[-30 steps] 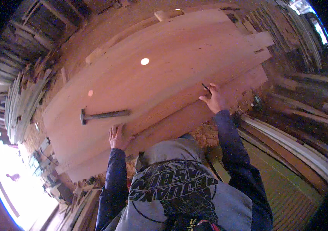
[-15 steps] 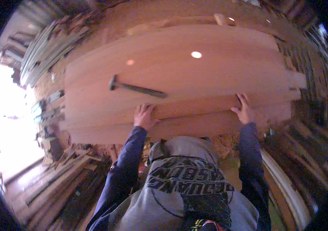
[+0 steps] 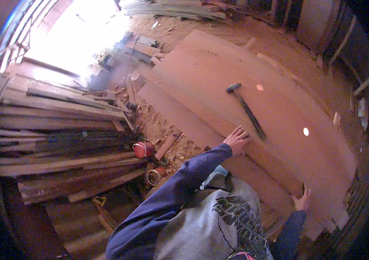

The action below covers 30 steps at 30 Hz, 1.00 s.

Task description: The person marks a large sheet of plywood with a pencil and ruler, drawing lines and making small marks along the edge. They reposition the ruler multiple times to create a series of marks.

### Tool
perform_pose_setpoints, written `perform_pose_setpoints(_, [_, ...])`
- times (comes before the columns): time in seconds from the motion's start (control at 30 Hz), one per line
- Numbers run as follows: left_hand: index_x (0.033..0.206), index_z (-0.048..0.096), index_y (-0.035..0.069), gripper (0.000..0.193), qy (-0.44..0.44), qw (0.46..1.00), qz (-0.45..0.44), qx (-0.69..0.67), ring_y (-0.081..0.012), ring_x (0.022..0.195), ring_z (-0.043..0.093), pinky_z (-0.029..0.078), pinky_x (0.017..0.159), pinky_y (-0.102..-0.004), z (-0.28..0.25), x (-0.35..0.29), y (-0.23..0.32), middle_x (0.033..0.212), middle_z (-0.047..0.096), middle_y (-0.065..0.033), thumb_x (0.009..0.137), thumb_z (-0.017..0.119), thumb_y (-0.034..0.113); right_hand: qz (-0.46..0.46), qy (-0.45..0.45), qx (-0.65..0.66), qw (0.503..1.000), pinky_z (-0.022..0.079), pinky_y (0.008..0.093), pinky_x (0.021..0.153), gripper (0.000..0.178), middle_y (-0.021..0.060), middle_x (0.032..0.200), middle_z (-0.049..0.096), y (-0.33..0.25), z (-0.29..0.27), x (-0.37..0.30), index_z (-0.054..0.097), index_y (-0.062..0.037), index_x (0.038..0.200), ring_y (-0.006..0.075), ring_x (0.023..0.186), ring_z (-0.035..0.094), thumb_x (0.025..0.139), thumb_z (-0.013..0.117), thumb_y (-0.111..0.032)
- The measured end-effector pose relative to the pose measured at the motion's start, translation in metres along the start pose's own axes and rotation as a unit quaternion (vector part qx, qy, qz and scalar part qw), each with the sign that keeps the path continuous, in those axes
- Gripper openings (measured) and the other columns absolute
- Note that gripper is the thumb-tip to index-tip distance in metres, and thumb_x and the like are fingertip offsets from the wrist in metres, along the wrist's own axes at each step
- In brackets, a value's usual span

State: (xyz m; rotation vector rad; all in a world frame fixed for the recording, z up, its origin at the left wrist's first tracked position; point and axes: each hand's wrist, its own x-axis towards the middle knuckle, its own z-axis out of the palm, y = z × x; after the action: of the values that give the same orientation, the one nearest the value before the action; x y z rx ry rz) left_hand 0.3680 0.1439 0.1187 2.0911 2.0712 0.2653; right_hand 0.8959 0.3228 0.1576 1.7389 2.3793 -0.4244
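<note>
My left hand lies with stretched fingers on the near part of a wide, reddish-brown wooden panel surface. My right hand rests farther right, thumb and fingers apart, at the other end of a narrow wooden board that runs between the hands. Whether either hand grips the board's edge is hard to make out. Just beyond my left hand lies a hammer with a dark handle, its head pointing away from me; neither hand touches it.
Stacked planks fill the left side. A red bucket and an open tin stand among wood shavings near the panel's left edge. More long planks lie at the back, beside a bright opening.
The view has swung to the left, so the panel now appears slanted and the plank stacks show more. Both hands stay on the board; the hammer lies still on the panel.
</note>
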Motion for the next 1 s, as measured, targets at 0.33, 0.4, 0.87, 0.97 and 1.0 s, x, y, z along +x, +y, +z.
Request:
perform_pose_setpoints(0.33, [0.146, 0.052, 0.027, 0.057, 0.002, 0.997, -0.002, 0.079, -0.0303, 0.138, 0.046, 0.024, 0.126, -0.0530, 0.005, -0.008, -0.017, 0.141, 0.054, -0.0061, 0.090, 0.061, 0.031, -0.033, 0.001, 0.002, 0.999, 0.041, 0.0494, 0.113, 0.101, 0.0184, 0.149, 0.046, -0.018, 0.008, -0.004, 0.049, -0.0104, 0.148, 0.0396, 0.138, 0.046, 0.062, 0.094, -0.036])
perform_pose_setpoints(0.4, [0.147, 0.051, 0.027, 0.062, 0.002, 0.998, -0.009, 0.064, -0.0303, 0.138, 0.045, 0.024, 0.126, -0.0527, -0.001, -0.009, -0.022, 0.141, 0.054, -0.0062, 0.087, 0.065, 0.034, -0.027, 0.004, -0.009, 1.000, 0.041, 0.0495, 0.113, 0.101, 0.0183, 0.149, 0.046, -0.021, 0.013, -0.003, 0.048, -0.0102, 0.148, 0.0398, 0.137, 0.046, 0.062, 0.094, -0.036])
perform_pose_setpoints(0.87, [0.146, 0.054, 0.028, 0.094, 0.011, 0.996, -0.048, -0.071, -0.0338, 0.139, 0.043, 0.024, 0.126, -0.0531, -0.021, -0.025, -0.033, 0.141, 0.053, -0.0080, 0.061, 0.089, 0.046, -0.057, 0.027, 0.027, 0.998, 0.042, 0.0500, 0.111, 0.102, 0.0182, 0.143, 0.047, -0.040, 0.013, -0.015, 0.050, -0.0091, 0.147, 0.0410, 0.131, 0.049, 0.058, 0.095, -0.031])
perform_pose_setpoints(0.97, [0.147, 0.053, 0.026, 0.094, 0.070, 0.994, -0.040, -0.079, -0.0347, 0.138, 0.043, 0.026, 0.125, -0.0525, -0.047, -0.021, -0.015, 0.138, 0.054, -0.0100, 0.062, 0.090, 0.042, -0.051, 0.023, 0.036, 0.998, 0.037, 0.0544, 0.115, 0.107, 0.0223, 0.146, 0.044, -0.046, 0.011, -0.015, 0.047, -0.0147, 0.151, 0.0435, 0.135, 0.044, 0.058, 0.096, -0.033])
perform_pose_setpoints(1.0, [0.147, 0.054, 0.025, 0.093, 0.125, 0.986, -0.037, -0.109, -0.0352, 0.138, 0.044, 0.027, 0.125, -0.0510, -0.065, -0.020, -0.002, 0.136, 0.054, -0.0112, 0.062, 0.091, 0.039, -0.020, 0.010, 0.012, 1.000, 0.034, 0.0569, 0.116, 0.110, 0.0243, 0.148, 0.043, -0.048, 0.012, -0.015, 0.045, -0.0172, 0.154, 0.0448, 0.137, 0.041, 0.058, 0.096, -0.034])
